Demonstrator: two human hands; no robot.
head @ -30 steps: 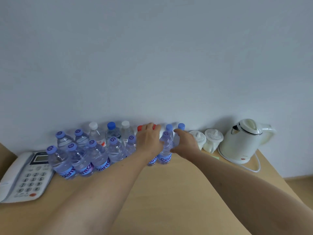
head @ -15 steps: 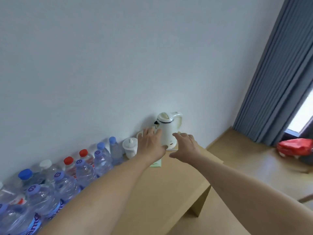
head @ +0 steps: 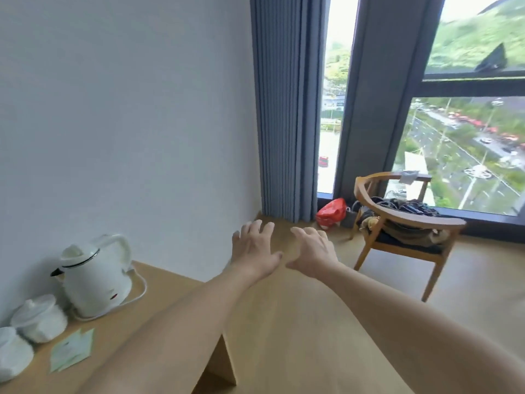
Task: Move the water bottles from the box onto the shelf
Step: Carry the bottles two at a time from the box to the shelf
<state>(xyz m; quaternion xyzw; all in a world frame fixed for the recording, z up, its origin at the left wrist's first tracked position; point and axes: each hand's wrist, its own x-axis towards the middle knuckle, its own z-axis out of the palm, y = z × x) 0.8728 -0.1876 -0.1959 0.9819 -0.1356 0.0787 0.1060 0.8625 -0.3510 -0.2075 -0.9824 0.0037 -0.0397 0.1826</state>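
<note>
Reaching out side by side, both hands hang in the air with nothing in them: left hand (head: 254, 247) with fingers spread and straight, right hand (head: 314, 251) with fingers loosely extended, thumbs nearly meeting. No water bottle or box shows in this view, so where they sit cannot be told.

Below and to the left of the left hand, the light wooden table (head: 170, 291) carries a white plastic electric kettle (head: 95, 275) on its base, standing against the pale wall. Further left of the kettle, two white lidded ceramic cups (head: 38, 318) and flat pale green paper sachets (head: 71, 349).

Right of the right hand, a round-backed wooden armchair (head: 403, 223) piled with dark clothing and cables. Between chair and grey-blue pleated curtain (head: 287, 109), beyond the hands, a red plastic bag (head: 331, 211) lies on the floor.
</note>
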